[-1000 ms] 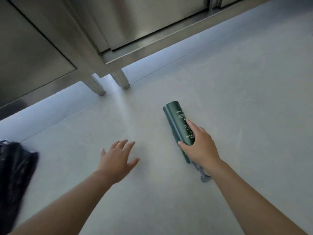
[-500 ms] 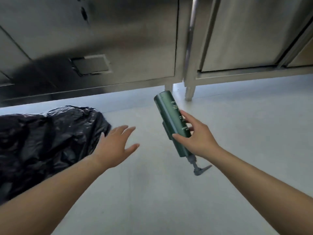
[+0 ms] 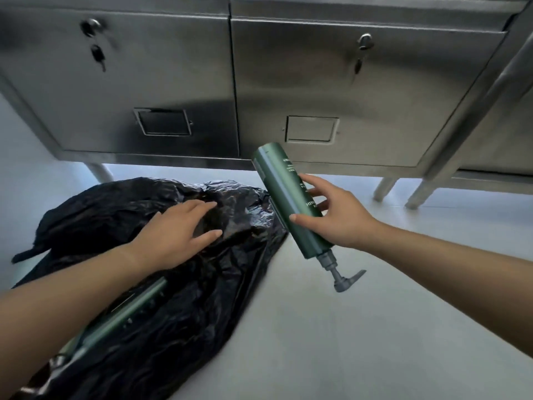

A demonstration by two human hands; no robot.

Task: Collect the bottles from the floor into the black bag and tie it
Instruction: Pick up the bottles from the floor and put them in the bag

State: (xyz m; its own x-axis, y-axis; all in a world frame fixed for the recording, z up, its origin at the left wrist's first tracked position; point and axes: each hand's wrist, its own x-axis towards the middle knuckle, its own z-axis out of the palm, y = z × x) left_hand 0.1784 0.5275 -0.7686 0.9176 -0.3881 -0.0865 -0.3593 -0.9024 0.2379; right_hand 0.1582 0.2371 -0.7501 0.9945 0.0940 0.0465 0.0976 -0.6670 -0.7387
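**Bottle in hand, bag mouth not yet opened**

Nearest, at seven o'clock, a second green bottle (image 3: 121, 314) lies on the black bag (image 3: 184, 327), partly under the left forearm. Further out at nine o'clock, the left hand (image 3: 178, 232) rests with fingers spread flat on the crumpled plastic, holding nothing. At two o'clock the right hand (image 3: 331, 217) grips the green pump bottle (image 3: 284, 194) clear of the floor (image 3: 346, 342), pump end down, just beside the bag's edge. Beyond, at twelve, stands a steel cabinet (image 3: 259, 82).

The step looks like loading; next the left hand probably must find and lift the bag's opening, which I cannot locate here.
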